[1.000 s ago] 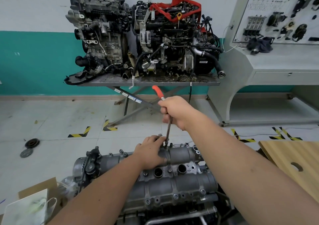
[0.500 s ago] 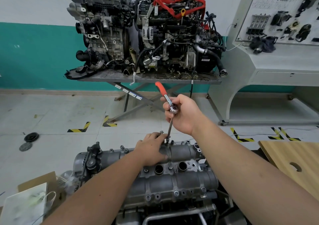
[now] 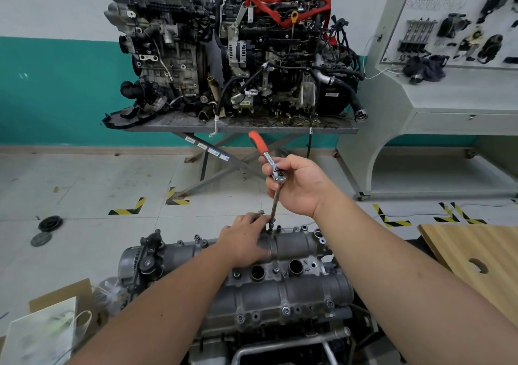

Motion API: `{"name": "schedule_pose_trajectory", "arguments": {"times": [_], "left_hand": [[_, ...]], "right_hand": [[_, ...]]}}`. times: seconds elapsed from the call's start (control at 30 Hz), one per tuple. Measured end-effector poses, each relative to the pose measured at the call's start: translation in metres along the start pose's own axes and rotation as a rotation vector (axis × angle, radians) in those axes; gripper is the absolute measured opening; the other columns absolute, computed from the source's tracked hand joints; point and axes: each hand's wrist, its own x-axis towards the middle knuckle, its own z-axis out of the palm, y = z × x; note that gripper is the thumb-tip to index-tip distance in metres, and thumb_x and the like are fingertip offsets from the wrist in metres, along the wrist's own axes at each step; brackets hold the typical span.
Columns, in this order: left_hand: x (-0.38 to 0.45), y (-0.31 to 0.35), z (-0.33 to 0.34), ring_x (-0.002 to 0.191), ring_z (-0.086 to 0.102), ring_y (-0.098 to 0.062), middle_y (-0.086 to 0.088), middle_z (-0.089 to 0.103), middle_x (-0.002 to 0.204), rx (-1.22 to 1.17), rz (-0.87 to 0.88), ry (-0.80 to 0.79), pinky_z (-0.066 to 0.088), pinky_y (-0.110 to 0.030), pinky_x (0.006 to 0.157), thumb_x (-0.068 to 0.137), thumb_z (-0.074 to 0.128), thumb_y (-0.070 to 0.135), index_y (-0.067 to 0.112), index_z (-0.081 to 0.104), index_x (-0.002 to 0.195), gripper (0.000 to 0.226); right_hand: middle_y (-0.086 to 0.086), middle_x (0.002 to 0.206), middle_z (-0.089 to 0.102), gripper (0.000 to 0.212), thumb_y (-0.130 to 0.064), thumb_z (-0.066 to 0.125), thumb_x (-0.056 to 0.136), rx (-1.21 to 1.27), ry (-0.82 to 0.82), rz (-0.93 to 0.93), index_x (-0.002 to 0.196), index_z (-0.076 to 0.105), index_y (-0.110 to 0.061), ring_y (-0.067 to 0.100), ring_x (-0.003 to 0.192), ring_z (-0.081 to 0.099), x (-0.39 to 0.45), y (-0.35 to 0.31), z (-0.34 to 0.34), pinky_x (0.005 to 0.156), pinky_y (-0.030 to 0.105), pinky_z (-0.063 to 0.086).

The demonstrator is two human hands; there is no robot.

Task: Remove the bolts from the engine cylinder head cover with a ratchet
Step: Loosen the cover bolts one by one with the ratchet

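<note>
The grey cylinder head cover (image 3: 269, 289) lies low in the middle of the view, with several bolts along its edges. My right hand (image 3: 300, 188) grips the head of a ratchet (image 3: 276, 170) whose orange handle points up and left; its long extension bar (image 3: 275, 206) runs down to a bolt on the cover's far edge. My left hand (image 3: 244, 240) rests on the cover's far side, just left of the bar's lower end. A bolt (image 3: 261, 212) sticks up at my left fingertips; whether they hold it I cannot tell.
Two engines stand on a metal table (image 3: 241, 125) against the far wall. A grey training console (image 3: 437, 98) is at the right, a wooden board (image 3: 476, 261) near my right arm. Cardboard and a white bag (image 3: 47, 328) lie at the lower left, black discs (image 3: 49, 224) on the floor.
My right hand has turned palm-up around the ratchet head, so the head now shows. The orange handle has swung slightly right. My left hand stays on the cover.
</note>
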Motion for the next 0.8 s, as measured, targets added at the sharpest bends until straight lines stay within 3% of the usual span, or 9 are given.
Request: {"name": "schedule_pose_trajectory", "arguments": {"times": [0.27, 0.67, 0.8], "left_hand": [[-0.001, 0.000, -0.001, 0.144, 0.023, -0.019, 0.005, 0.026, 0.155, 0.006, 0.002, 0.000, 0.033, -0.048, 0.107, 0.078, 0.066, 0.054, 0.039, 0.019, 0.152, 0.089], [0.001, -0.001, 0.000, 0.144, 0.023, -0.019, 0.004, 0.026, 0.156, 0.011, 0.008, -0.008, 0.033, -0.050, 0.109, 0.079, 0.065, 0.056, 0.039, 0.017, 0.153, 0.090], [0.001, -0.001, 0.000, 0.144, 0.022, -0.019, 0.004, 0.026, 0.156, 0.007, 0.011, -0.009, 0.032, -0.050, 0.108, 0.078, 0.065, 0.056, 0.040, 0.017, 0.152, 0.089]], "right_hand": [[0.001, 0.076, 0.061, 0.029, -0.008, 0.049, 0.079, 0.001, -0.061, 0.037, 0.106, 0.061, -0.005, 0.016, 0.052, 0.045, 0.001, -0.002, -0.006, 0.066, 0.030, 0.033], [-0.004, 0.073, 0.058, 0.038, -0.012, 0.036, 0.084, -0.076, -0.011, 0.033, 0.113, 0.059, -0.004, 0.014, 0.052, 0.040, 0.012, -0.007, -0.005, 0.064, 0.033, 0.029], [-0.002, 0.072, 0.056, 0.036, -0.011, 0.035, 0.087, -0.171, -0.084, 0.103, 0.111, 0.061, -0.004, 0.015, 0.051, 0.040, 0.010, -0.013, -0.006, 0.065, 0.034, 0.030]]}}
